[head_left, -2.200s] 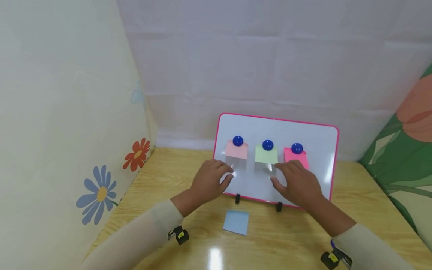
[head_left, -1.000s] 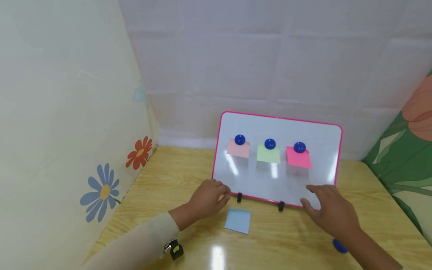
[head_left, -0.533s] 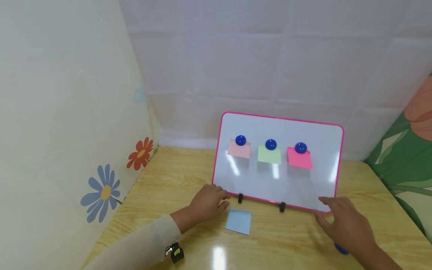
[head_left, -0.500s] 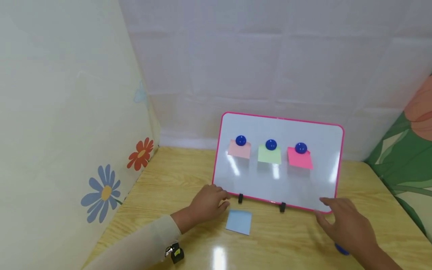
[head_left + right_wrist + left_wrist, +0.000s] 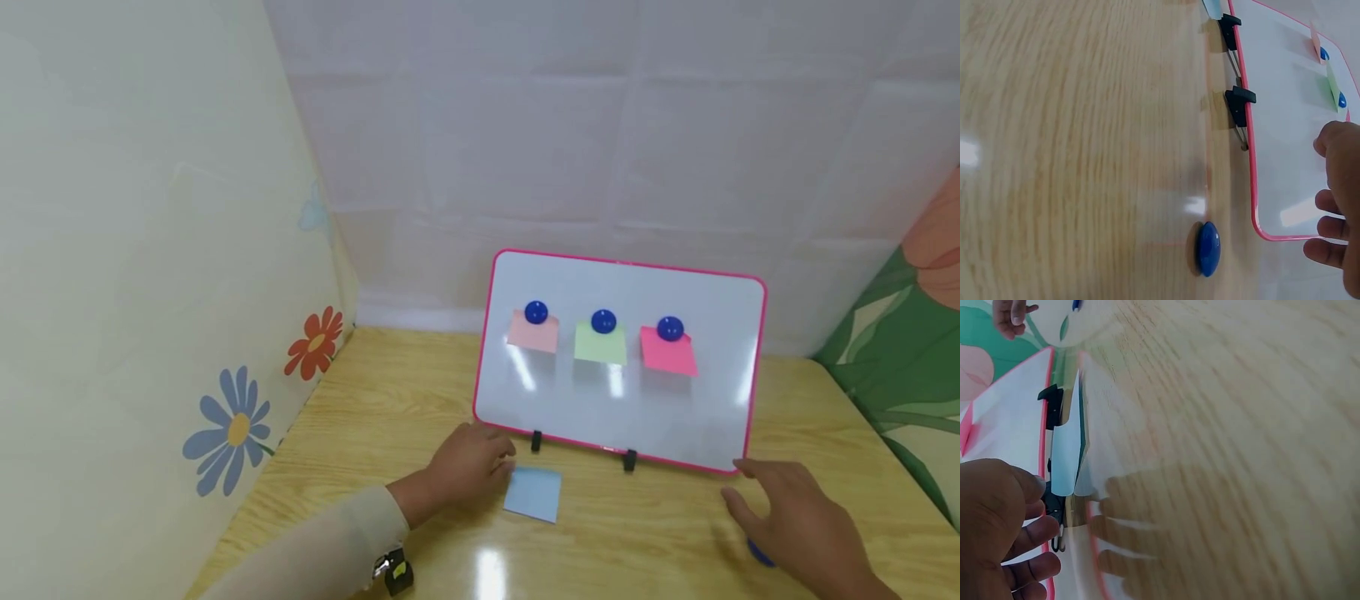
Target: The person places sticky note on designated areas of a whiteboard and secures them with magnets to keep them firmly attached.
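My left hand (image 5: 467, 462) hovers at the left edge of a light blue sticky note (image 5: 534, 495) lying on the table; its fingers are loosely bent and hold nothing. In the left wrist view, one end of the note (image 5: 1067, 459) curls up beside the thumb. My right hand (image 5: 806, 521) is relaxed, thumb and fingers apart, near the whiteboard's lower right corner. Partly covered by it in the head view, a round blue magnet (image 5: 1209, 249) lies on the table. The pink-rimmed whiteboard (image 5: 600, 412) carries pale pink (image 5: 533, 335), green (image 5: 600, 347) and bright pink (image 5: 668, 356) notes, each under a blue magnet.
Two black clips (image 5: 536, 442) support the board's lower edge on the wooden table (image 5: 630, 550). Behind stands a pale cloth backdrop (image 5: 562, 150). A flower-printed wall (image 5: 150, 250) borders the left side, and another printed panel (image 5: 922, 333) the right.
Both hands have come down from in front of the board. The left has moved to the blue note's edge; the right has moved right and toward me, near the loose magnet. The notes stay put.
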A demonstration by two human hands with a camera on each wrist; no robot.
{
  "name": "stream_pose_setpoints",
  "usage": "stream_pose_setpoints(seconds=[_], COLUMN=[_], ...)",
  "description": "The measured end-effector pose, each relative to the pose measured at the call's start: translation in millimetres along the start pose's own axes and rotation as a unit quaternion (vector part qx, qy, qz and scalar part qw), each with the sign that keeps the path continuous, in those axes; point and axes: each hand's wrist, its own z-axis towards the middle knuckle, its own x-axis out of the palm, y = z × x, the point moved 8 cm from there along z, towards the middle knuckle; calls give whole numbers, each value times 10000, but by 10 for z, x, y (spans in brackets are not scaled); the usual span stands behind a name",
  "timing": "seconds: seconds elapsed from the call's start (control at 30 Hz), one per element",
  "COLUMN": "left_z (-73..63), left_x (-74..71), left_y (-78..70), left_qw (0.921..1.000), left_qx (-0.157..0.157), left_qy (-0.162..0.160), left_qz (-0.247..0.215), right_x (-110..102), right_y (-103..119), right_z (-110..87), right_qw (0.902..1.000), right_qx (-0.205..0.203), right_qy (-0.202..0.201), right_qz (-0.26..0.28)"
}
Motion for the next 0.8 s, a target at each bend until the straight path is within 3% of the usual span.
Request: stream_pose_setpoints(seconds=[0.2, 0.53, 0.8], left_z=[4, -1, -9], left_x=[68, 92, 111], left_y=[14, -34, -22], left_qw=[10000, 9999, 9999], left_qx=[18, 100, 131], left_qy=[30, 3, 9], left_qz=[38, 7, 83], right_x=[82, 180, 230], right_y=[-161, -342, -448], right_z=[-11, -116, -242], right_qw=[9964, 9898, 9909], right_qx=[468, 739, 598], right_qy=[694, 1175, 1204], right_qz=[-149, -332, -53])
